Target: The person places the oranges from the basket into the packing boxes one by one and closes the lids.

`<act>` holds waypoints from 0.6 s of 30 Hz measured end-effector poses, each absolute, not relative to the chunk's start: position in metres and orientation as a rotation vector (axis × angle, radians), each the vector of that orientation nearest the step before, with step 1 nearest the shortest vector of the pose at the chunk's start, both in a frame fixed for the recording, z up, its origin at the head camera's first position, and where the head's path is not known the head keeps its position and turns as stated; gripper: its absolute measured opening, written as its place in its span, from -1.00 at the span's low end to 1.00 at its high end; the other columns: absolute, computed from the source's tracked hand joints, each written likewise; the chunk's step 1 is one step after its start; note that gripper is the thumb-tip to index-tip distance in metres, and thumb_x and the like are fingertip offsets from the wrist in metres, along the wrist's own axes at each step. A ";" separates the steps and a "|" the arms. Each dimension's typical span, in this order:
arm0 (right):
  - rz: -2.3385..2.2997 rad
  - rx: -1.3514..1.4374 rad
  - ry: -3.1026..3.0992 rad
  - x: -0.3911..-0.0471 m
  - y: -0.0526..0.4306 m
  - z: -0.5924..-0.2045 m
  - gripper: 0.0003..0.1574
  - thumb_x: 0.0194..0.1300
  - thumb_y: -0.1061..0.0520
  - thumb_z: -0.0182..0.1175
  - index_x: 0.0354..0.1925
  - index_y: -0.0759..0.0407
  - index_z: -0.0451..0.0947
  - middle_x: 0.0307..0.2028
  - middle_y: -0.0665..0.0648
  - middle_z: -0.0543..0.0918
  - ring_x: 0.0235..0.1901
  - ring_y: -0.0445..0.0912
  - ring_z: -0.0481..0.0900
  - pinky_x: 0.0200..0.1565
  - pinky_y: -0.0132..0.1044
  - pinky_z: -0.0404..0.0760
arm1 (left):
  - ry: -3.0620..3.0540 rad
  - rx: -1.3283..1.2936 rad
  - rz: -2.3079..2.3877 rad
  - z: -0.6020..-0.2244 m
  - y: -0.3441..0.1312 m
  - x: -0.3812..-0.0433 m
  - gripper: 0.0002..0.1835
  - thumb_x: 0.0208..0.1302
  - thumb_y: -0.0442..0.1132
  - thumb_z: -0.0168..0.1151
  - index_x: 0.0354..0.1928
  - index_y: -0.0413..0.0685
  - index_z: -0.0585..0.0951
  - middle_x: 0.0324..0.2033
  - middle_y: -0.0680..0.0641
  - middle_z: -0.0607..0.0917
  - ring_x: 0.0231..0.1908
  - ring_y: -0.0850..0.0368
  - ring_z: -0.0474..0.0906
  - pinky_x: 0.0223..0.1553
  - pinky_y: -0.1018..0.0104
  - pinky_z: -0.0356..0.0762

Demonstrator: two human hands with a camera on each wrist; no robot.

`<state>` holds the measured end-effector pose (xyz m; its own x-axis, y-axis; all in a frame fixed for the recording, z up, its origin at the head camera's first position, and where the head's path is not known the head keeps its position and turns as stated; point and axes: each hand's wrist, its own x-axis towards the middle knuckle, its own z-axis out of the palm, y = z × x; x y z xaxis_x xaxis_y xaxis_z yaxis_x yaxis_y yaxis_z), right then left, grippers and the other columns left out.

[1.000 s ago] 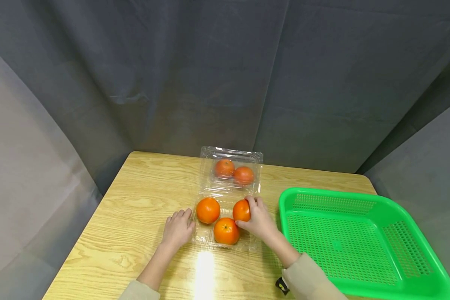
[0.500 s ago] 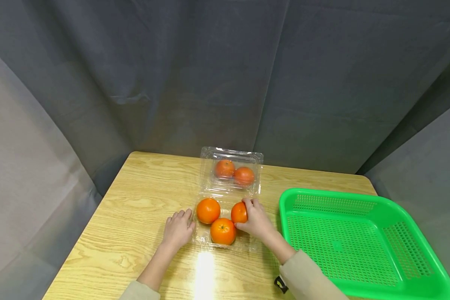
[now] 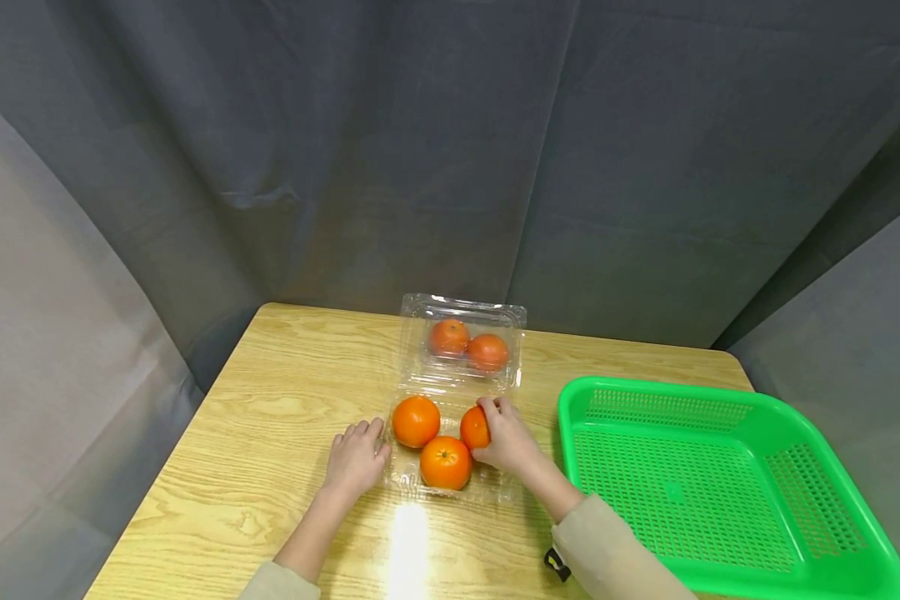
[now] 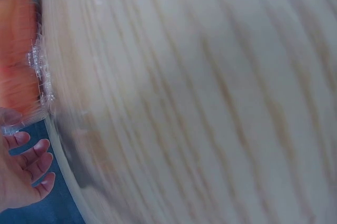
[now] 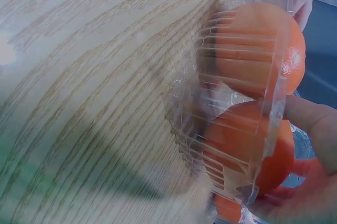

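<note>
A clear plastic clamshell box (image 3: 506, 492) stands on the table with its lid (image 3: 461, 307) raised at the back. Three oranges sit in its base: one at the left (image 3: 416, 422), one at the front (image 3: 446, 463), and one at the right (image 3: 474, 428). My right hand (image 3: 506, 437) grips the right orange, thumb and fingers round it; the right wrist view shows this orange (image 5: 253, 150) behind the ribbed plastic wall. My left hand (image 3: 357, 457) rests at the box's left edge, fingers loosely bent; in the left wrist view no object lies within those fingers (image 4: 39, 166).
Two more oranges, one (image 3: 449, 337) beside the other (image 3: 487, 352), show at the clear lid; whether inside or behind it I cannot tell. A green plastic basket (image 3: 720, 387) stands at the right. A grey curtain (image 3: 420, 167) hangs behind the wooden table (image 3: 270, 400).
My right hand has shifted slightly left with the right orange in its grip. The front orange has moved a little left. My left hand has stayed in place.
</note>
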<state>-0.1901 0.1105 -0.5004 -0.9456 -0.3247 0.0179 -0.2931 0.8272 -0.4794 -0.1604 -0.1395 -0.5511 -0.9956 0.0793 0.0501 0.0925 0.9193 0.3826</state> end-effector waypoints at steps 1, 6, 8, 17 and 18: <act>-0.756 -0.497 2.939 -0.190 0.110 -0.500 -0.06 -0.24 0.14 0.46 0.14 0.29 0.30 -0.04 0.38 0.37 -0.08 0.19 0.41 -0.13 0.03 0.50 | -3.044 -0.136 -0.610 -0.551 -0.140 -0.160 -0.65 0.22 -0.06 0.06 0.00 -0.04 0.48 -0.20 -0.09 0.57 -0.17 -0.03 0.46 -0.21 0.09 0.33; -0.751 -0.498 2.937 -0.189 0.109 -0.501 -0.06 -0.24 0.15 0.47 0.14 0.30 0.30 -0.03 0.39 0.35 -0.06 0.20 0.40 -0.12 0.05 0.50 | -3.043 -0.131 -0.612 -0.551 -0.140 -0.161 -0.65 0.22 -0.05 0.05 0.00 -0.04 0.48 -0.19 -0.08 0.57 -0.18 -0.03 0.46 -0.21 0.10 0.33; -0.747 -0.494 2.940 -0.189 0.109 -0.501 -0.05 -0.24 0.15 0.47 0.14 0.29 0.29 -0.03 0.38 0.34 -0.06 0.20 0.39 -0.12 0.04 0.49 | -3.045 -0.128 -0.615 -0.551 -0.140 -0.161 -0.65 0.22 -0.05 0.05 0.00 -0.04 0.48 -0.19 -0.08 0.57 -0.17 -0.03 0.46 -0.20 0.10 0.33; -0.736 -0.491 2.957 -0.187 0.108 -0.502 -0.05 -0.24 0.15 0.46 0.15 0.28 0.30 -0.05 0.35 0.34 -0.07 0.20 0.37 -0.13 0.04 0.49 | -3.047 -0.125 -0.626 -0.551 -0.140 -0.161 -0.65 0.22 -0.05 0.05 -0.01 -0.04 0.48 -0.19 -0.09 0.57 -0.18 -0.03 0.46 -0.20 0.10 0.33; -0.736 -0.492 2.958 -0.187 0.108 -0.502 -0.05 -0.23 0.15 0.46 0.15 0.28 0.30 -0.05 0.35 0.34 -0.07 0.19 0.37 -0.12 0.04 0.49 | -3.047 -0.123 -0.628 -0.551 -0.140 -0.161 -0.65 0.22 -0.05 0.05 -0.01 -0.04 0.48 -0.19 -0.09 0.57 -0.18 -0.03 0.46 -0.20 0.10 0.33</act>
